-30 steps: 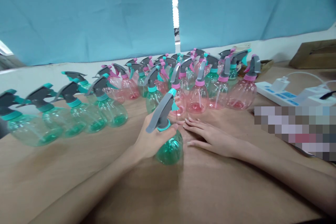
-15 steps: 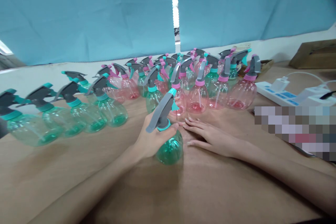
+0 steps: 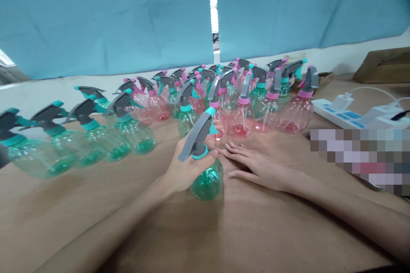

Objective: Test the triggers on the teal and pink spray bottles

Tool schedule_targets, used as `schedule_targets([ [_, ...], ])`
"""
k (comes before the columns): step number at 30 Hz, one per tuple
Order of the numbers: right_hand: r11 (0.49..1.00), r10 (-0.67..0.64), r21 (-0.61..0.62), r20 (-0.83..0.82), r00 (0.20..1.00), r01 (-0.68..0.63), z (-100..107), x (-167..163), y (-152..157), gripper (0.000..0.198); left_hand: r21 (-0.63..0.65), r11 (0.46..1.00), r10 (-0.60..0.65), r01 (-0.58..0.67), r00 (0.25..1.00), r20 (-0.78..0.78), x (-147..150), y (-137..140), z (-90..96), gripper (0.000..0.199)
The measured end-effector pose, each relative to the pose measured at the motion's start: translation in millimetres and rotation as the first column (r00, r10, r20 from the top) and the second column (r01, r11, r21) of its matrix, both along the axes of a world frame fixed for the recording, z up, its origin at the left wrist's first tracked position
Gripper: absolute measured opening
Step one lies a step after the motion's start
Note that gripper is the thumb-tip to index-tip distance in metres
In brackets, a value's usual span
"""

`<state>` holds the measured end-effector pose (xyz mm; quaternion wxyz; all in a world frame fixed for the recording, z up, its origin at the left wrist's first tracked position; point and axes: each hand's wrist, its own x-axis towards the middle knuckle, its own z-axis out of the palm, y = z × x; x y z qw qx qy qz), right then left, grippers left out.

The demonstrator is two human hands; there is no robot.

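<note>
My left hand point(image 3: 185, 166) is wrapped around the neck of a green spray bottle point(image 3: 207, 181), which stands on the brown table point(image 3: 256, 230). The bottle has a grey trigger head with a turquoise nozzle and collar, pointing away from me and slightly right. Its far side and some of my fingers are hidden. To the right, my right hand point(image 3: 253, 164) lies flat on the table, fingers spread apart and holding nothing. Just beyond its fingertips stand pink spray bottles point(image 3: 242, 121) with grey heads and pink collars.
Several green spray bottles point(image 3: 107, 138) form a row on the left. More green and pink bottles crowd the back. At right are a white power strip point(image 3: 339, 113) with plugs and cables, a blurred-out item point(image 3: 368, 162) and a cardboard box point(image 3: 384, 68). Blue sheeting point(image 3: 112, 17) hangs behind.
</note>
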<state>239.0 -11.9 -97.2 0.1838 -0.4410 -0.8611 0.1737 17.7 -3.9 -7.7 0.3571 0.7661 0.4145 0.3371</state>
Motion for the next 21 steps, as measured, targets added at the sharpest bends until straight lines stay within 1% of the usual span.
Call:
schedule_targets([
  [5, 1.000, -0.001, -0.002, 0.003, 1.000, 0.001, -0.7, 0.4, -0.1, 0.067, -0.038, 0.999, 0.002, -0.003, 1.000, -0.013, -0.4, 0.9, 2.1, 0.012],
  [10, 1.000, -0.007, -0.002, 0.038, 0.999, 0.008, 1.8, -0.8, -0.4, 0.069, -0.035, 0.999, 0.015, -0.014, 1.000, 0.008, -1.1, 0.4, 2.4, 0.013],
  [14, 1.000, -0.003, 0.005, 0.056, 0.998, 0.003, 2.4, -0.9, -0.2, 0.070, -0.088, 0.996, 0.008, -0.008, 1.000, 0.002, -2.0, 0.5, 2.8, 0.014],
  [17, 1.000, -0.003, 0.003, 0.042, 0.999, 0.003, 1.3, -0.1, 0.1, 0.069, -0.122, 0.993, -0.001, 0.005, 1.000, 0.027, -2.8, 1.4, 3.0, 0.013],
  [21, 1.000, -0.006, -0.008, 0.031, 0.999, 0.006, 0.5, 0.1, 0.3, 0.070, -0.116, 0.993, -0.022, 0.034, 0.995, 0.102, -3.2, 2.8, 2.6, 0.013],
])
